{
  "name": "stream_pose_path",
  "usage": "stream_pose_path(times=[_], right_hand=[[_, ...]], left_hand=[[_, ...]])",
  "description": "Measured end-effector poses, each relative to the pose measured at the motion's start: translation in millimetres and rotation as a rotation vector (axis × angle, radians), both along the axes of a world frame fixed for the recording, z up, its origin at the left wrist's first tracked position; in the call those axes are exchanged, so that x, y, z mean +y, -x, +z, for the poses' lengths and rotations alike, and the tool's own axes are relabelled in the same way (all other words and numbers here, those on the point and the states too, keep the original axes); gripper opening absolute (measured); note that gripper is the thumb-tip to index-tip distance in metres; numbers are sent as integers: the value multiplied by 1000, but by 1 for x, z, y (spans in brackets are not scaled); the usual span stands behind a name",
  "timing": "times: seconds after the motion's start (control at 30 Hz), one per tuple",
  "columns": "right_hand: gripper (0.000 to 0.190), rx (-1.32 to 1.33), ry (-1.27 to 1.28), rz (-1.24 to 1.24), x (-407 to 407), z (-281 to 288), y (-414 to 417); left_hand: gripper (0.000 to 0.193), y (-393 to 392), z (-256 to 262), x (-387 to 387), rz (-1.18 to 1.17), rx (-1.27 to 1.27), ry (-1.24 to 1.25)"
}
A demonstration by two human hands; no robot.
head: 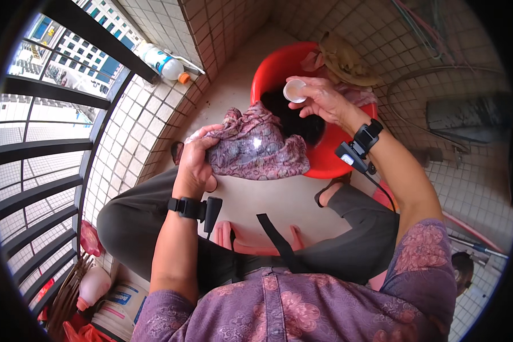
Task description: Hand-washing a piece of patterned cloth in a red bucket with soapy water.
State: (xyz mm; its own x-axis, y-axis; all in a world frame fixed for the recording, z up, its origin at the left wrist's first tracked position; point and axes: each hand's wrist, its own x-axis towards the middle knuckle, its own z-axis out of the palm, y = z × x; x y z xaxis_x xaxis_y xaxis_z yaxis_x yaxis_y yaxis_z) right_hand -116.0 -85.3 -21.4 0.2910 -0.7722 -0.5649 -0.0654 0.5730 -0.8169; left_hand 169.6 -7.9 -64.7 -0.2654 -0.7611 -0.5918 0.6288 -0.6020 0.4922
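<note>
My left hand [199,154] grips the left edge of a patterned pink and purple cloth [256,160], which looks wet and has a shiny patch in its middle. The cloth lies over the near left side of a red plastic basin [269,70]. My right hand [320,96] is above the basin, holding a small white round cap [294,91] between thumb and fingers, its hollow side facing up. Inside the basin is something dark, partly hidden by the cloth. A tan cloth [346,57] and a pale pink cloth [359,95] hang over the basin's far right rim.
A clear bottle with an orange cap [166,63] lies on the tiled ledge at the left, beside black railings [42,149]. A pink plastic stool [256,249] is beneath me. At the lower left are a pink bottle [95,282] and a white tub [119,303]. A hose [391,92] runs along the right wall.
</note>
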Motion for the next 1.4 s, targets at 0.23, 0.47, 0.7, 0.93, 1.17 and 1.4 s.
stream_pose_path(times=[0.23,0.47,0.7,0.93,1.17,1.4], right_hand=[[34,-215,-116,-180,62,28,4],[33,-205,-26,-220,103,49,4],[34,-247,-37,-295,124,38,5],[34,-324,-71,-362,125,32,-2],[40,-306,-39,-275,120,30,-19],[49,-137,15,-230,128,36,-51]], left_hand=[[30,2,3,5,-17,20,74],[30,5,1,10,-2,49,88],[32,-5,-4,14,79,50,155],[31,-17,0,19,95,70,187],[34,-30,-4,22,140,48,184],[37,-26,3,25,101,73,195]])
